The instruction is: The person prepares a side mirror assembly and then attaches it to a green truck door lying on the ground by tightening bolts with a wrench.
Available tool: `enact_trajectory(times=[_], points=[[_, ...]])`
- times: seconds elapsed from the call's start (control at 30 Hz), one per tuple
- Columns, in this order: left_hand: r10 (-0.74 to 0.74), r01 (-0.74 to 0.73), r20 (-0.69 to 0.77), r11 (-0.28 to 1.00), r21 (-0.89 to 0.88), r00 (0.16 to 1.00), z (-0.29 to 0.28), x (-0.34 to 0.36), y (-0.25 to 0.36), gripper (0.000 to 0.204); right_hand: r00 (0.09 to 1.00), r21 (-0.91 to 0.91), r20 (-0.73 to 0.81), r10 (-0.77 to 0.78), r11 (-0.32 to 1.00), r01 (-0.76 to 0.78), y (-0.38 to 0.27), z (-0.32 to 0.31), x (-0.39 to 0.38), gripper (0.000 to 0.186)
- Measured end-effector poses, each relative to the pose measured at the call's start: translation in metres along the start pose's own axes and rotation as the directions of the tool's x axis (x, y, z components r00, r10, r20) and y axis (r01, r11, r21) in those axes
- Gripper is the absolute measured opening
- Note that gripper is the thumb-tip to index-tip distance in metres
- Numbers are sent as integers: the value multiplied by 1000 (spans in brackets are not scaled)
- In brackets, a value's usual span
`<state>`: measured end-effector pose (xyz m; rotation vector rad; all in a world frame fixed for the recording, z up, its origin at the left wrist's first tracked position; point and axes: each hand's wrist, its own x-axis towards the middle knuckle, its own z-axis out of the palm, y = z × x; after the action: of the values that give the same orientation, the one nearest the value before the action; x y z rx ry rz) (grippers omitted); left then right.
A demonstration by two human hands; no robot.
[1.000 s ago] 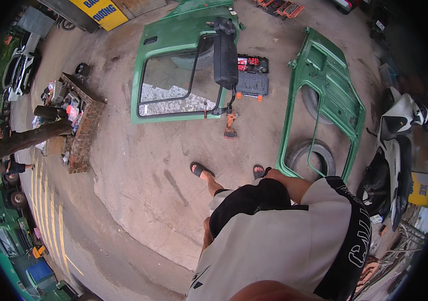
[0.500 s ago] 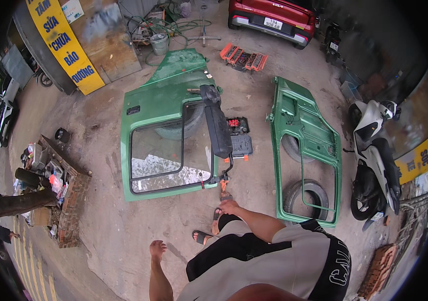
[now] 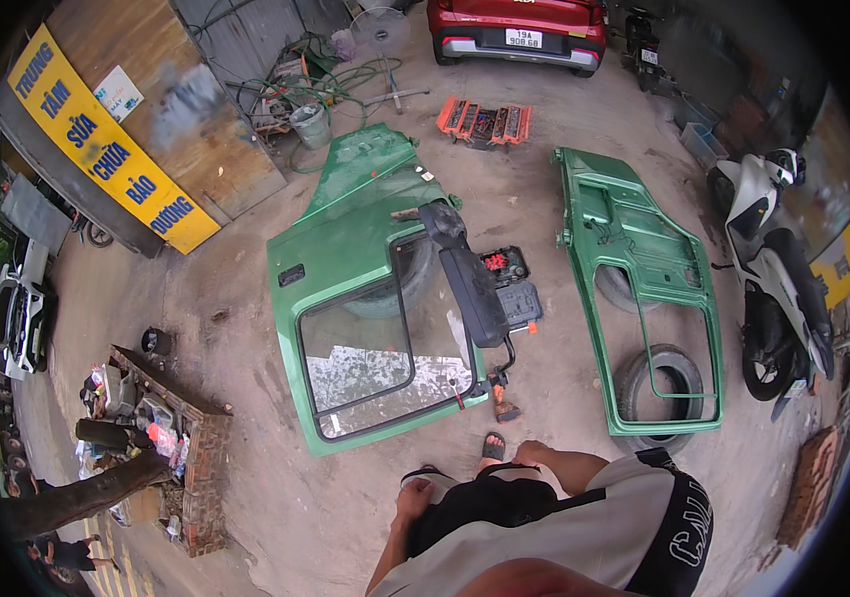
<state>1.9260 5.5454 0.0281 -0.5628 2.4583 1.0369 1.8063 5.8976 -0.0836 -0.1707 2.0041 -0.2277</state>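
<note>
My left hand (image 3: 413,497) is at my left thigh, beside the black part of my shorts, its fingers loosely curled with nothing seen in them. My right hand (image 3: 532,454) lies by my right knee; its fingers are small and partly hidden. Ahead of me a green vehicle door (image 3: 283,333) with a window pane lies flat, partly over a tyre (image 3: 415,279). A long black side mirror (image 3: 480,301) runs along its right edge on a bent arm. Just ahead of my foot is an orange tool (image 3: 505,405) of unclear kind. Neither hand touches these.
A second green door panel (image 3: 584,333) rests over tyres (image 3: 632,388) at right. Beyond are a dark tool case (image 3: 519,303), an orange toolbox (image 3: 484,121) and a red car (image 3: 519,35). A white scooter (image 3: 773,269) stands right; a brick planter (image 3: 208,478) with clutter stands left.
My left hand has come in from the left to my thigh. My right hand has drawn back from near the orange tool to my knee. The view has shifted; the doors lie as before.
</note>
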Motion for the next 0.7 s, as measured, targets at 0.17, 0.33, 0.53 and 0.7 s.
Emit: enact_trajectory(times=[0.17, 0.33, 0.53, 0.7], points=[[-53, 85, 116, 952, -295, 992, -43, 81, -68, 40, 996, 89, -10, 90, 992, -89, -21, -22, -9, 43], [25, 5, 277, 994, -109, 961, -89, 154, -107, 33, 974, 531, -38, 223, 830, -169, -44, 24, -3, 41], [-148, 303, 373, 866, -397, 916, -133, 191, -148, 23, 922, 380, -295, 249, 916, -125, -162, 47, -10, 42], [144, -290, 481, 925, 245, 865, -153, 235, -232, 21, 913, 170, -395, -96, 970, 175, -211, 8, -28, 40]])
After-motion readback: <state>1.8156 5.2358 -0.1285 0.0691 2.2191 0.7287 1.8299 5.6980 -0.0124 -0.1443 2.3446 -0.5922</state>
